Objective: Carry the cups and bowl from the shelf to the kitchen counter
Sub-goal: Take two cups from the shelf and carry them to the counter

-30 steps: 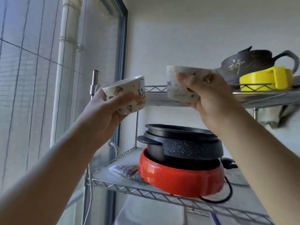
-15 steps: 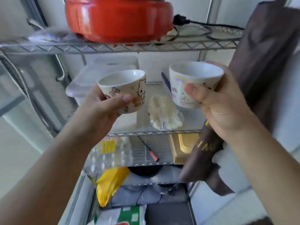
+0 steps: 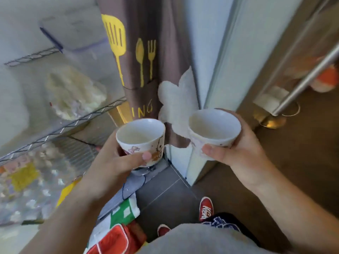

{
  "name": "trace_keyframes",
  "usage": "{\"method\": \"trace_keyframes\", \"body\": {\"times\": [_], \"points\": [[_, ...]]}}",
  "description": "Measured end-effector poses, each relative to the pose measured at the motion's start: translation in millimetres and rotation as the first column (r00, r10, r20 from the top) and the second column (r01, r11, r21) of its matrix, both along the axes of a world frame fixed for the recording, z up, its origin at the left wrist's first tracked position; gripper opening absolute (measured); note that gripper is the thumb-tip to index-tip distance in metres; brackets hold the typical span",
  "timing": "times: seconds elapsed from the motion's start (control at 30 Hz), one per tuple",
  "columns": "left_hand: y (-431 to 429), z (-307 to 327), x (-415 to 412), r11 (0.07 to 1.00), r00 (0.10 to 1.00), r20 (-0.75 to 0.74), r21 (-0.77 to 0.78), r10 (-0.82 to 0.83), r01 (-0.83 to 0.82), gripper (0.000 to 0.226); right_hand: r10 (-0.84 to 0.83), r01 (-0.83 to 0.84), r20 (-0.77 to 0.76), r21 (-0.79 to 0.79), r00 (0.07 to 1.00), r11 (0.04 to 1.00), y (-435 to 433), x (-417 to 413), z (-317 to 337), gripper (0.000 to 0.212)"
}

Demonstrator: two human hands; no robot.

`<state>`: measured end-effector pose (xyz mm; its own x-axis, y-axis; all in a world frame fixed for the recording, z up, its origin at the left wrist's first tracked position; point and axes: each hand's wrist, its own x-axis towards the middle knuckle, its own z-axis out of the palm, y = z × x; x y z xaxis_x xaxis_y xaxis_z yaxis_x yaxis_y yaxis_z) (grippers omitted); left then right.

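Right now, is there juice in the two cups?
No, the cup in the left hand and the cup in the right hand both show bare pale insides.

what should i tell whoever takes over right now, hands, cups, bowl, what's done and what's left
Left hand: gripping the cartoon-print cup, upright, looks empty.
Right hand: gripping the second white cup, tilted slightly, also looks empty.
Both cups are off the wire shelf and held in the air, apart from each other, in front of the brown apron.
The bowl and the kitchen counter are not in view.
Done: both cups picked up.
Left: carry them to the counter and set them down, then probably return for the bowl.
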<state>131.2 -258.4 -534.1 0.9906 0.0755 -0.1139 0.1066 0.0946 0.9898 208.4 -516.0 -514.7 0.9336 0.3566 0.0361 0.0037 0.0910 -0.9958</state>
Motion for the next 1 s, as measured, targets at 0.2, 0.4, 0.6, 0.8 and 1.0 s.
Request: {"method": "trace_keyframes", "body": {"times": [0.2, 0.4, 0.6, 0.8, 1.0], "points": [[-100, -20, 47, 0.96, 0.962, -0.091, 0.088, -0.259, 0.267, 0.085, -0.273, 0.258, -0.072, -0.168, 0.959, 0.951, -109, -20, -23, 0.082], [-214, -41, 101, 0.863, 0.873, -0.193, 0.164, -0.447, 0.478, 0.07, -0.567, 0.52, -0.08, -0.31, 0.82, 0.796, -220, -40, -46, 0.076], [-333, -57, 156, 0.812, 0.821, -0.233, 0.164, -0.521, 0.561, 0.078, -0.698, 0.626, -0.107, -0.361, 0.708, 0.691, -321, -43, -70, 0.08], [-427, -66, 207, 0.771, 0.813, -0.247, 0.262, -0.527, 0.58, 0.079, -0.792, 0.704, -0.145, -0.382, 0.594, 0.598, -417, -20, -91, 0.074], [-489, -72, 239, 0.737, 0.798, -0.307, 0.313, -0.519, 0.599, 0.079, -0.835, 0.751, -0.121, -0.383, 0.536, 0.538, -499, 19, -104, 0.077]]}}
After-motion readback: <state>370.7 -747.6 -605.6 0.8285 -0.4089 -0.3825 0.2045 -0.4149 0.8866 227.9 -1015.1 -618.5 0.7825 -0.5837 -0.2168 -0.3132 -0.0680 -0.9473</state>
